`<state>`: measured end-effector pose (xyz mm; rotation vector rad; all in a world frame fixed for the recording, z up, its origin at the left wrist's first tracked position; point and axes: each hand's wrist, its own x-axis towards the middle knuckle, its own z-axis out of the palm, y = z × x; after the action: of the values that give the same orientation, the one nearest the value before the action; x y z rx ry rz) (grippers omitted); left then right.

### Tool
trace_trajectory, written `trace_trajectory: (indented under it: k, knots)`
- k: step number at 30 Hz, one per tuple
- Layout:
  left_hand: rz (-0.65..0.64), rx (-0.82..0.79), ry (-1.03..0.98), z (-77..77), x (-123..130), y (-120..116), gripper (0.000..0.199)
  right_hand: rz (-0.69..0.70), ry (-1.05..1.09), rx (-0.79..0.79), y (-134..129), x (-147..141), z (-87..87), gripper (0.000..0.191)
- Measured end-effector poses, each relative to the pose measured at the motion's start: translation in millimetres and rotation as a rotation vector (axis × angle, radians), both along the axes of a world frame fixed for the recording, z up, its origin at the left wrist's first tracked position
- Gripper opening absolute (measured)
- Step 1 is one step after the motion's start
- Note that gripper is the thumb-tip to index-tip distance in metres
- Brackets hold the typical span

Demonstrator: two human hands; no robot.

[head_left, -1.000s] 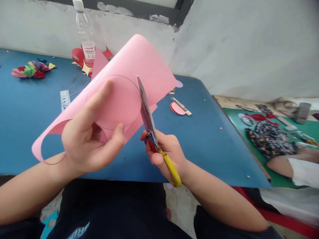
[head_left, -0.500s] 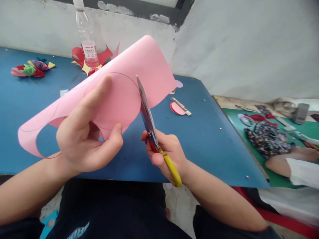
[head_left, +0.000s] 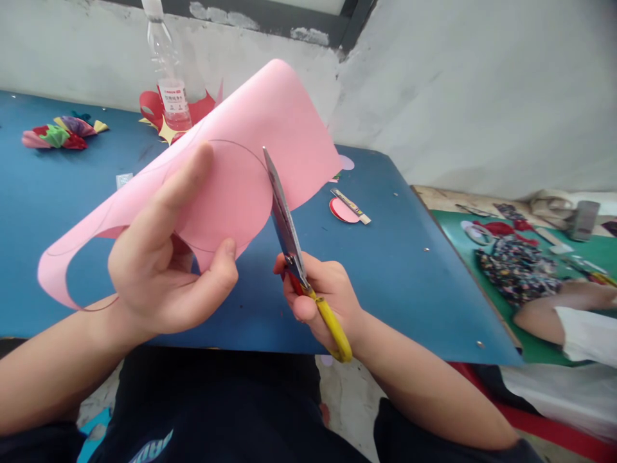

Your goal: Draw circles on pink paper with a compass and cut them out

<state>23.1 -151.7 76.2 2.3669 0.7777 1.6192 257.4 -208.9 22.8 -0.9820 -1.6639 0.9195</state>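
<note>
My left hand grips a curled sheet of pink paper, thumb and forefinger on its near face, the other fingers partly hidden behind. Drawn circles mark the sheet, and a round piece has been cut away at its lower left. In my right hand is a pair of scissors with yellow and red handles. Their blades point up and lie along the right side of the drawn circle, nearly closed at the paper's cut edge.
On the blue table are a plastic bottle, red paper scraps, colourful folded pieces, and pink and red discs under a narrow packet. Another person's arm rests at a green table with patterned fabric.
The pink sheet has shifted slightly, its top edge tipping up and left and its lower left end moving a little. My hands and the scissors stay almost still.
</note>
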Motion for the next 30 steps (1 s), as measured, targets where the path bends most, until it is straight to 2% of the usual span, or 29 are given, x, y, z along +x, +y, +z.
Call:
trace_trajectory:
  k: [7,9,11,16,20,23,27,30]
  knots:
    - [-0.007,0.015,-0.049,1.9,-0.9,6.2,0.075,-0.001,-0.026,-0.020,0.8,1.3,-0.1,0.057]
    - [-0.024,0.077,-0.074,-1.6,-2.9,14.8,0.074,0.004,-0.027,-0.006,1.2,1.4,-0.1,0.056]
    - [-0.077,0.244,-0.092,-6.4,-5.3,26.1,0.077,0.005,-0.033,0.000,1.2,1.5,0.1,0.056]
    - [-0.092,0.383,-0.114,-10.7,-7.4,39.8,0.076,-0.014,-0.061,-0.014,0.1,2.1,2.2,0.059]
    - [-0.030,0.301,-0.059,-5.8,-4.9,32.1,0.084,0.002,-0.068,0.003,0.1,2.7,2.3,0.058]
    - [-0.032,0.306,-0.098,-6.5,-3.8,33.1,0.079,0.008,-0.058,-0.005,0.6,3.1,-0.1,0.061]
    - [-0.102,0.370,-0.106,-11.6,-6.6,42.3,0.080,0.043,-0.023,0.002,0.8,4.0,-2.7,0.059]
    - [-0.136,0.343,-0.069,-12.1,-10.8,43.5,0.079,0.043,-0.059,-0.006,0.7,4.7,-1.7,0.059]
